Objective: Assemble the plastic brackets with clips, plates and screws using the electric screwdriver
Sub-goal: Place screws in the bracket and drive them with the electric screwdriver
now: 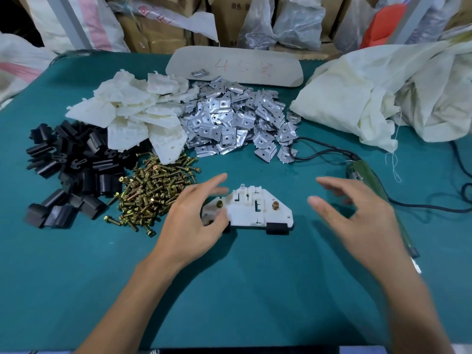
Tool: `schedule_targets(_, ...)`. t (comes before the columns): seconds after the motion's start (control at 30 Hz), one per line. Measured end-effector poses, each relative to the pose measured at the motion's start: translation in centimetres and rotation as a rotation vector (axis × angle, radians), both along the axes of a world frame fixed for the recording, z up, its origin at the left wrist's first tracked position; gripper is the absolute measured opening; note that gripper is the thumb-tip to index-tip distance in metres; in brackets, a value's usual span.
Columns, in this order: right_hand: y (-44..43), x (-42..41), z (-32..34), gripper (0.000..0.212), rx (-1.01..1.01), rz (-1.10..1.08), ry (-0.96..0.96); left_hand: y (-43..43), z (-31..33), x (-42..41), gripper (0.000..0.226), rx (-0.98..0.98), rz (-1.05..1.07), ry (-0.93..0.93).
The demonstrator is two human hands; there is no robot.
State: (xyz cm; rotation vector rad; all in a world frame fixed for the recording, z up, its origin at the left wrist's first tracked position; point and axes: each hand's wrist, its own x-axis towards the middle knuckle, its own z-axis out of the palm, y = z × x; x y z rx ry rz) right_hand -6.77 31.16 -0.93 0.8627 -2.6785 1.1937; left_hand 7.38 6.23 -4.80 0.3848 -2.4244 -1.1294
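Nearly ready for driving: one bracket, two proud screws, both hands empty

Flat in the middle of the teal table point(255, 290) lies the white bracket point(251, 212). A brass screw point(275, 205) stands in each end, and a black fitted clip point(277, 228) shows on its lower edge. The screws sit high, so I judge them dropped in but not yet driven. Lying flat keeps them upright for the tool.

The left hand point(194, 221) is spread with straight fingers over the bracket's left end and grips nothing. Motion blur hides whether it touches the plastic; steadying it seems the likely purpose. The right hand point(357, 215) hovers just right of the bracket with its fingers wide and loosely bent, also holding nothing. It is above the electric screwdriver point(367, 182), which lies on the table with its black cable point(319, 152) trailing away, handy for that hand.

Stock fans out behind, probably so that each part is one reach away. The screw pile point(153, 192) is just beside the left hand and the loose black clips point(66, 169) are further left. Beyond them are the spare brackets point(132, 116) and the metal plates point(237, 118).

At the far edge rests a card panel point(235, 66) with red writing on it. A cream cloth sack point(383, 98) slumps at the right. Behind the table stand cardboard boxes point(153, 29) and plastic bags point(293, 19), which suggests a storeroom.
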Motion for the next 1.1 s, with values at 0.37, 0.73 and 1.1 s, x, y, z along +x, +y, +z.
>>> schedule_targets(0.37,6.4,-3.9,0.6,0.057,0.6,-0.363,-0.33,0.7,-0.4,-3.6,0.09,-0.341,-0.185,-0.209)
schedule_targets(0.73,0.0,-0.9,1.2,0.025,-1.071,-0.051,-1.108,0.9,-0.9,-3.3,0.092,-0.343,-0.164,-0.194)
schedule_targets(1.1,-9.1,-1.4,6.1,0.039,-1.084,0.089,-0.452,0.8,-1.2,-3.5,0.093,-0.377,-0.146,-0.188)
